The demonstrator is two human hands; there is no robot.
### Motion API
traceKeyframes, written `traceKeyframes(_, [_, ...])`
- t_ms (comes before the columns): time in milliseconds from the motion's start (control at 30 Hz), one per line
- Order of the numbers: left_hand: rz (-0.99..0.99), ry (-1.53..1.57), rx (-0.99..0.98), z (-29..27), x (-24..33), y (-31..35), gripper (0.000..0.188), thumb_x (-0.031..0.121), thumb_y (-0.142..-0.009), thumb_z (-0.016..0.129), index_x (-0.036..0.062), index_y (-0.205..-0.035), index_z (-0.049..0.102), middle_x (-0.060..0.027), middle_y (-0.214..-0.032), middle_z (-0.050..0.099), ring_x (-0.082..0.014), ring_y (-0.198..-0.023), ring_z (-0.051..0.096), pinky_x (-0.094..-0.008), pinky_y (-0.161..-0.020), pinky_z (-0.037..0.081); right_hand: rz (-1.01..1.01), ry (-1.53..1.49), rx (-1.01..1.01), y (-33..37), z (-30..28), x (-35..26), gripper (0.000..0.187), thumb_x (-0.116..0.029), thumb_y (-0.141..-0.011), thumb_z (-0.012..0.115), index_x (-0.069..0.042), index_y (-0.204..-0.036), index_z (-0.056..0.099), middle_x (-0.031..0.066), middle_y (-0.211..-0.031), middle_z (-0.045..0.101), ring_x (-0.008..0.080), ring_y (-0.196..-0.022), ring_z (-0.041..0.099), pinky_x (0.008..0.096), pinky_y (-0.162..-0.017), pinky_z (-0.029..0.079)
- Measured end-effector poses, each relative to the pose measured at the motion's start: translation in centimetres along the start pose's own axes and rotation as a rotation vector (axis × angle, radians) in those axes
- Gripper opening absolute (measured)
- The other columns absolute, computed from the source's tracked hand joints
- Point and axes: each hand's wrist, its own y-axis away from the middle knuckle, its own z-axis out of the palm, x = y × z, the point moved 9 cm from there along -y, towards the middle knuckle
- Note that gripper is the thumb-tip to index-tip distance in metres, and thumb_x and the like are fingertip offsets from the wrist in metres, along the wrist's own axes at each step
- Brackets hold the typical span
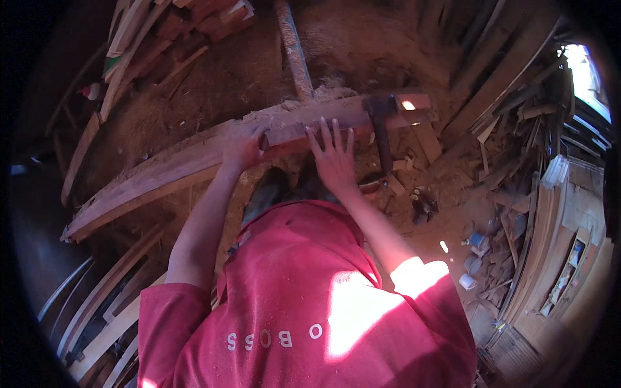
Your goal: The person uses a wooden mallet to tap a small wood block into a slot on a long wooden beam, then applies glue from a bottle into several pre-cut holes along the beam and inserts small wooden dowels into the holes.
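A long, thick wooden beam (152, 169) runs across in front of me. On it lies a shorter reddish wooden piece (289, 132). At the left end of that piece my left hand (243, 147) is closed, its fingers bent round the edge. My right hand (334, 155) rests on the same piece with fingers stretched and spread, gripping nothing. To its right, a dark hammer-like tool (382, 132) lies across the beam, its handle-shaped part pointing toward me; its exact kind is unclear.
A pole (295, 52) reaches the beam from the far side. Stacked boards (165, 48) lie far left, more planks (119, 294) near left. Scrap wood and small containers (474, 264) cover the floor at right, beside a panelled wooden door-like piece (569, 239). Sawdust coats the ground.
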Motion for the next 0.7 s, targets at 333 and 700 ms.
traceKeyframes(333, [-0.001, 0.003, -0.032, -0.1, 0.1, -0.1, 0.068, 0.05, -0.074, 0.08, 0.0101, -0.127, 0.063, -0.0162, -0.124, 0.066, -0.0369, -0.111, 0.064, -0.0468, -0.09, 0.054, -0.053, 0.087, -0.013, -0.1, -0.5, 0.1, 0.06, -0.019, -0.094, 0.051, -0.023, -0.154, 0.044, 0.0179, -0.16, 0.035, 0.04, -0.148, 0.033, 0.0698, -0.115, 0.022])
traceKeyframes(700, [-0.003, 0.145, -0.028, 0.2, -0.3, -0.4, 0.069, 0.051, -0.073, 0.082, 0.012, -0.127, 0.063, -0.0169, -0.118, 0.067, -0.0379, -0.108, 0.063, -0.0481, -0.091, 0.052, -0.121, 0.162, -0.057, -1.9, -0.7, 0.2, 0.058, -0.025, -0.096, 0.051, -0.024, -0.154, 0.044, 0.0169, -0.162, 0.032, 0.0418, -0.147, 0.032, 0.0735, -0.112, 0.021])
